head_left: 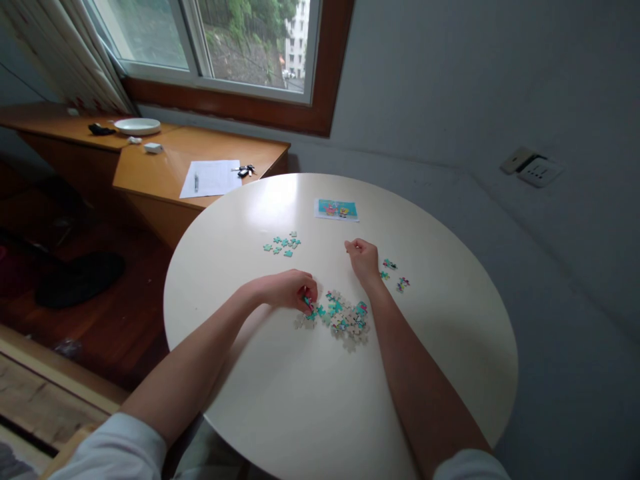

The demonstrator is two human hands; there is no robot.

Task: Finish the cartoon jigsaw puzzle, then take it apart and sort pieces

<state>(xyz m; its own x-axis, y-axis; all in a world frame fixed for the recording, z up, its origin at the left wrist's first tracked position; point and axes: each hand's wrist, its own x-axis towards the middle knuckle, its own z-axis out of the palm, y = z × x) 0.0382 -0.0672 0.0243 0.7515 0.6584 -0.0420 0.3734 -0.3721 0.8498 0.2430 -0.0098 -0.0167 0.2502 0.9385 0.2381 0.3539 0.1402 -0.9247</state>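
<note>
A heap of jigsaw pieces (344,319), teal and pale, lies on the round white table (310,400) in front of me. My left hand (287,290) rests at the heap's left edge with fingers pinched on a teal piece. My right hand (363,259) is closed farther back, holding a small piece at its fingertips. A few coloured pieces (395,275) lie just right of that hand. A small group of teal pieces (283,245) sits to the back left. A colourful reference picture (337,209) lies flat near the table's far edge.
A wooden desk (150,177) under the window holds a sheet of paper with a pen (210,178), keys (245,171) and a white plate (137,125). The grey wall at the right carries a switch panel (533,168). A dark object lies on the wooden floor at the left.
</note>
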